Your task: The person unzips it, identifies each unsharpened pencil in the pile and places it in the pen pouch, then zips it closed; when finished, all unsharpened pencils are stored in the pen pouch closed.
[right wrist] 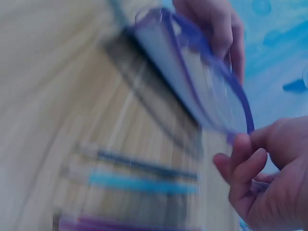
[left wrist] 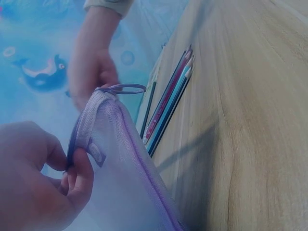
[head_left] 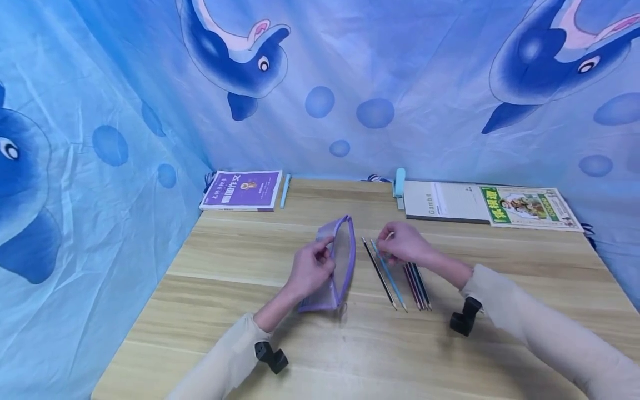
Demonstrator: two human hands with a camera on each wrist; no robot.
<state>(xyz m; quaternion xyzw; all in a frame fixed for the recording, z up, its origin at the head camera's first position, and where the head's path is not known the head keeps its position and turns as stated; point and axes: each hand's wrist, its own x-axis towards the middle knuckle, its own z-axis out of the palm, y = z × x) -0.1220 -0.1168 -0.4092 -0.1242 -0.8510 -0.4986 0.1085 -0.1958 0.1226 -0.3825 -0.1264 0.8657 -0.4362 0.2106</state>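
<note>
My left hand [head_left: 312,269] pinches the side of a translucent pencil pouch [left wrist: 130,159] with purple edging. The pouch's mouth [right wrist: 207,72] gapes toward the right. My right hand [head_left: 404,243] hovers by the top end of a light blue pencil [head_left: 390,276], its fingers loosely bent with nothing visible in them. Beside the blue pencil lies a black pencil [head_left: 379,273]. Several dark and maroon pencils [head_left: 418,286] lie together below the right wrist, their upper ends hidden by it. Blur in the right wrist view softens the pencils.
At the back left are a purple book [head_left: 245,190] and a light blue pen [head_left: 285,190]. A turquoise stapler [head_left: 399,186], a grey notebook [head_left: 445,200] and a green-and-yellow booklet [head_left: 530,206] line the back right. A dolphin-print curtain [head_left: 350,66] hangs behind the wooden table [head_left: 220,266].
</note>
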